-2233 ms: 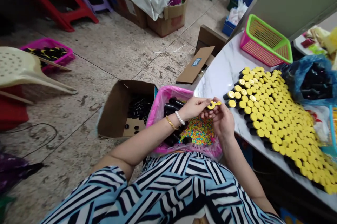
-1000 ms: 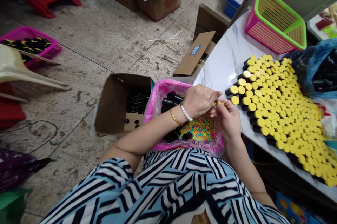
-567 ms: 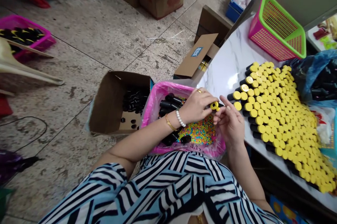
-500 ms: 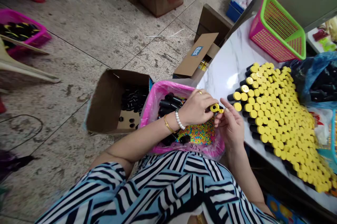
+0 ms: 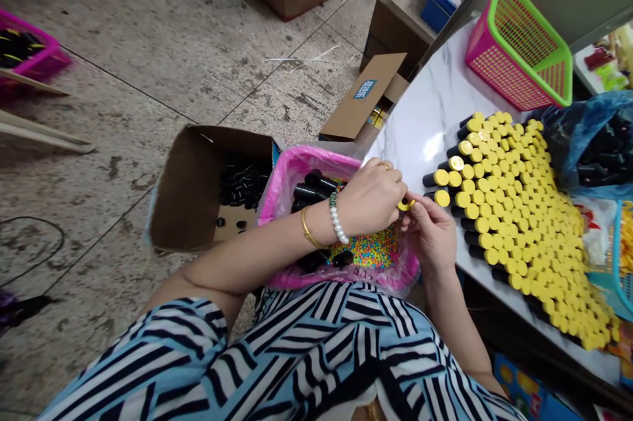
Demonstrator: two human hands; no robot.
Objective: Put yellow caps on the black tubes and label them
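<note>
Head view, left to right:

- Pink tray (image 5: pixel 24 55) at the far left edge holds black-and-yellow tubes, blurred and cut off by the frame.
- Cardboard box (image 5: pixel 182 203) stands on the floor, its flaps open, with loose black tubes (image 5: pixel 242 183) heaped in its far half.
- Pink-lined tub (image 5: pixel 291 173) sits just right of the box, in front of the person's striped top (image 5: pixel 297 355). Black tubes (image 5: pixel 309 193) lie along its left side and colored beads (image 5: pixel 368 251) fill its middle.
- Left hand (image 5: pixel 368 198) is over the tub, its back up and its arm reaching across from the left. A pearl bracelet (image 5: pixel 337 220) and a gold bangle (image 5: pixel 307 228) circle the wrist. Its fingers curl down, narrowly closed on the yellow piece.
- Yellow piece (image 5: pixel 405 204), small and ring-like, is pinched between both hands above the tub's right rim; its exact form is partly hidden.
- Right hand (image 5: pixel 432 233) comes up from below, wrist bent, its fingertips narrowed onto the same piece.
- Marble table (image 5: pixel 425 124) runs just right of the hands. Yellow-capped tubes (image 5: pixel 509 210) stand in dense rows on it, lying on their sides near its front edge.
- Pink-green basket (image 5: pixel 519 45) sits at the table's far edge.
- Blue bag (image 5: pixel 588 144) of black tubes lies at the right.
</note>
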